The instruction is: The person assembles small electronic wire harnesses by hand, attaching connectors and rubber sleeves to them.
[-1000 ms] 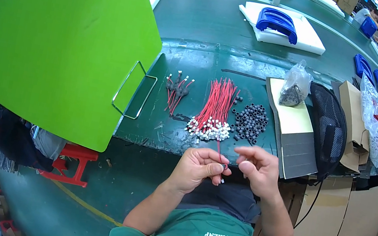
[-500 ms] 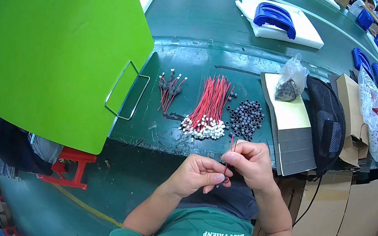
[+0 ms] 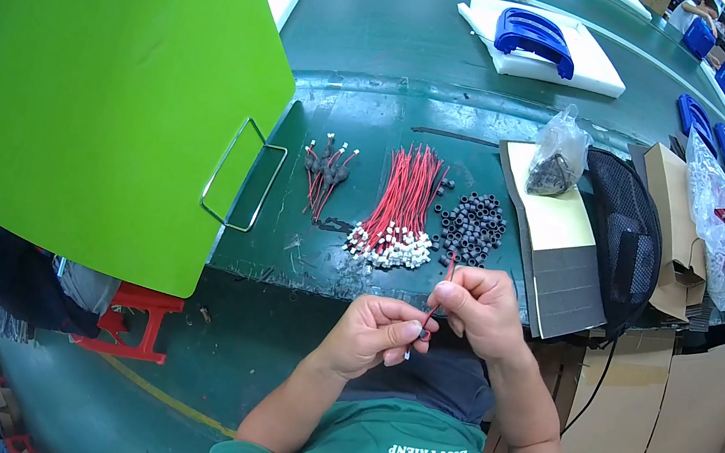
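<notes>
Just off the near edge of the table, my two hands work on one thin red-and-black connector wire [image 3: 432, 316]. Fingers and thumb of my left hand [image 3: 371, 333] pinch its lower part, where a small dark ring-shaped cap [image 3: 424, 334] shows at the fingertips. Below them pokes out a white connector [image 3: 407, 354]. My right hand [image 3: 484, 318] is closed on the upper part, and the red end rises above its fingertips. Beyond my hands lie a bundle of red wires [image 3: 410, 186] with white connectors toward me and a heap of small dark caps [image 3: 476, 227].
Several wires with dark lumps [image 3: 327, 167] lie left of the bundle. A big green panel [image 3: 116, 86] with a metal handle stands at left. On the right are a notebook [image 3: 566, 228], a bag of dark bits [image 3: 557, 159], a black mesh pouch [image 3: 620, 238] and cardboard [image 3: 672, 233].
The wire, nearly upright before, now slants between my hands. Its white connector shows more clearly below my left fingers. My right hand has shifted slightly up and left.
</notes>
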Tool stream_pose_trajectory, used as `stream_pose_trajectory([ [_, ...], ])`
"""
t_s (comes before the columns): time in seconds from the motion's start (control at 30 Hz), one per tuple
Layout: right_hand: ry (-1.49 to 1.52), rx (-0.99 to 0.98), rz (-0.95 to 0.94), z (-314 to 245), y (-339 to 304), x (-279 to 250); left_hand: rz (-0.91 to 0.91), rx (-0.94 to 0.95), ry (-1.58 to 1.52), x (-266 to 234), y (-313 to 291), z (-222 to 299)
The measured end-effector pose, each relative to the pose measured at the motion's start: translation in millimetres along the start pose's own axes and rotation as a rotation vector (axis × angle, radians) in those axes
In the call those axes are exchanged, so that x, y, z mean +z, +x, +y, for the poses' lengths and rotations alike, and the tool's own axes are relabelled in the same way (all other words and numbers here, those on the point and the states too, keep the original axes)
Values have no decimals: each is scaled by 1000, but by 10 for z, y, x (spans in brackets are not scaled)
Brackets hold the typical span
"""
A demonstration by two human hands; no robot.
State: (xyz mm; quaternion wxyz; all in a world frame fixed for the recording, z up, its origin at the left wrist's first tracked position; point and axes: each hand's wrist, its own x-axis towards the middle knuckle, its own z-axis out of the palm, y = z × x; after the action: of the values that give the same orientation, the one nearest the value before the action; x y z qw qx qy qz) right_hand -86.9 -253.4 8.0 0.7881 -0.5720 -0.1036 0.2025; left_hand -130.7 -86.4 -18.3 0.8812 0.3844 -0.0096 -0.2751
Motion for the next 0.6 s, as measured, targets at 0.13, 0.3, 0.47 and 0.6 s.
stream_pose_trajectory([
  [0.13,-66,21,50,-4,-2,0,15,51,49,4,8,7],
  [0.3,-120,19,-7,14,-16,-17,17,58,24,-31,21,-47],
  [0.47,-228,-71,-105,5,-17,-29,-12,40,53,-47,15,-85],
  [0.6,-256,-142,-35,60,-16,43,-19,71,103,-36,13,-113],
])
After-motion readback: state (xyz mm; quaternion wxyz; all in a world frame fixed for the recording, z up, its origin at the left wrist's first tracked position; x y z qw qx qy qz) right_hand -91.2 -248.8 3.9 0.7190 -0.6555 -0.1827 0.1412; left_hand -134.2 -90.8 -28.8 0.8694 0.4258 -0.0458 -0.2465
